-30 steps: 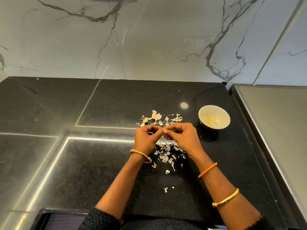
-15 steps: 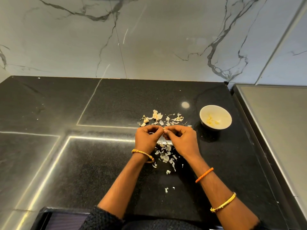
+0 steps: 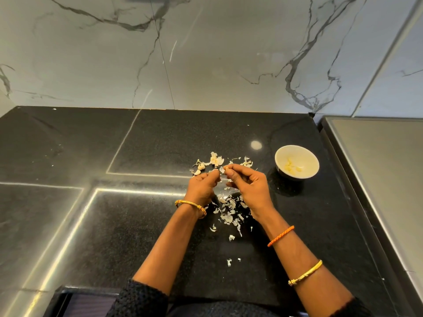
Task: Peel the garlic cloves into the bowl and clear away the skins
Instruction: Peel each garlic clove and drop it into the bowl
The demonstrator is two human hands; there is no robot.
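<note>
Both hands meet over the middle of the black counter. My right hand [image 3: 248, 187] pinches a small garlic clove [image 3: 226, 168] at its fingertips. My left hand [image 3: 202, 186] pinches a bit of pale skin [image 3: 214, 170] just left of the clove. A white bowl [image 3: 306, 161] with several peeled cloves [image 3: 290, 167] stands to the right of the hands. Unpeeled cloves and papery bits [image 3: 214, 160] lie just beyond the fingers. Loose skins [image 3: 229, 211] are scattered on the counter under and behind the hands.
The black counter [image 3: 160, 145] runs back to a marble wall [image 3: 206, 53]. A grey steel surface [image 3: 384, 170] borders the counter on the right, close to the bowl. A few skin flakes [image 3: 229, 261] lie nearer the front edge.
The fingertips have drawn slightly apart, the left hand pulling a piece of skin away from the clove held in the right. Both hands stay over the same spot.
</note>
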